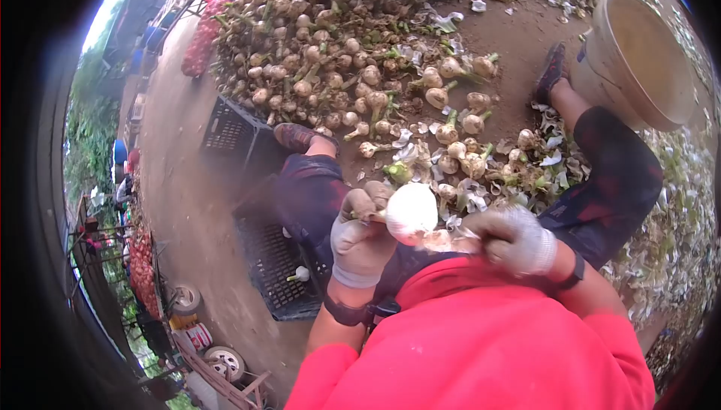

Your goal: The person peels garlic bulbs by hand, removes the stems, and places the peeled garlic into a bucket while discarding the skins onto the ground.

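A white garlic bulb (412, 211) is held up in front of my red top. My left hand (363, 239), in a pale glove with soiled fingertips, grips it by the stem end. My right hand (512, 240), gloved as well, pinches a strip of papery garlic skin (444, 241) at the bulb's lower right; the hand is slightly blurred. Just beyond my hands lie loose, dirty garlic bulbs (473, 164) with cut stems and scraps of peeled skin.
A large heap of garlic (315, 57) spreads ahead of my legs. Left of me sits a black plastic crate (282, 278) with one garlic bulb inside. A pale bucket (631, 64) stands by my right foot. Red mesh sacks (201, 46) are at the far left. Peeled skins cover the right-hand ground.
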`<act>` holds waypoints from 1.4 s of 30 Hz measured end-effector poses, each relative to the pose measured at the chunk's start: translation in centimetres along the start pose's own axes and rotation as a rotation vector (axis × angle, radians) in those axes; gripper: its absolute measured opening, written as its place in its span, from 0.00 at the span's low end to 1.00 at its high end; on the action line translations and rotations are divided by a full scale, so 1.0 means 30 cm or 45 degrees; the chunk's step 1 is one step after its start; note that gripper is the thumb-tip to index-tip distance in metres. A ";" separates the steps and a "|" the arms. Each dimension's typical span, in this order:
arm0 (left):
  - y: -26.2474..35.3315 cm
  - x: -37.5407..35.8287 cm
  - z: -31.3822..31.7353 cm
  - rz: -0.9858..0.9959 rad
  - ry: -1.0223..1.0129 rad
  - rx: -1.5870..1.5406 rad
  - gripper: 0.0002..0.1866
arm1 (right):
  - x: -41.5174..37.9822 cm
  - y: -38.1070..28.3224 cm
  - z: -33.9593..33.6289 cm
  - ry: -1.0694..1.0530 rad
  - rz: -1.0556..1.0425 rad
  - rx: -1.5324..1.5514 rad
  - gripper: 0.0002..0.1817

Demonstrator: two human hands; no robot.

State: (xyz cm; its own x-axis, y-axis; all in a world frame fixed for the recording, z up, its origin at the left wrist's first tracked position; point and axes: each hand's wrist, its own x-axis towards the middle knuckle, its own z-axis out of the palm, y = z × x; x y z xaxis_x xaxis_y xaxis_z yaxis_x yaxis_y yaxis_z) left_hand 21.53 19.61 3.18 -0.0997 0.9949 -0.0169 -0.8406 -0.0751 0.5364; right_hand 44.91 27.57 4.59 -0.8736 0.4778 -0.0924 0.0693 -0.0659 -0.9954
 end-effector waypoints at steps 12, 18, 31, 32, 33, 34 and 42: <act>0.091 -0.083 0.058 0.270 0.253 0.912 0.08 | 0.166 -0.048 0.062 0.074 0.246 -0.418 0.20; 0.386 -0.297 0.089 0.549 0.641 1.797 0.05 | 0.198 0.076 0.078 -0.202 0.024 -0.754 0.06; -0.117 0.133 0.008 -0.589 -0.876 1.954 0.22 | 0.164 0.083 0.018 0.004 0.239 -1.162 0.34; -0.135 0.174 0.007 -0.601 -0.911 2.099 0.22 | 0.177 0.123 -0.004 0.058 0.305 -0.969 0.36; -0.168 0.215 0.013 -0.593 -0.961 2.220 0.21 | 0.183 0.179 -0.032 0.126 0.386 -0.790 0.38; -0.219 0.236 -0.026 -0.322 -0.866 2.160 0.17 | 0.194 0.247 -0.064 0.081 0.510 -0.779 0.38; -0.233 0.285 -0.236 -0.529 -0.247 1.938 0.23 | 0.171 0.744 -0.324 0.330 1.424 -1.127 0.17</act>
State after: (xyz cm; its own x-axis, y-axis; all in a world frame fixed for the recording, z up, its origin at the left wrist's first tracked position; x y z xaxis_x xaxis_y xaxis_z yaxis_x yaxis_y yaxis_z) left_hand 22.79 28.15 -6.68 0.1574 0.9302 -0.3316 0.5159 0.2089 0.8308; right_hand 46.67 37.08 -18.34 -0.0608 0.6885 -0.7227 0.9967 0.0033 -0.0807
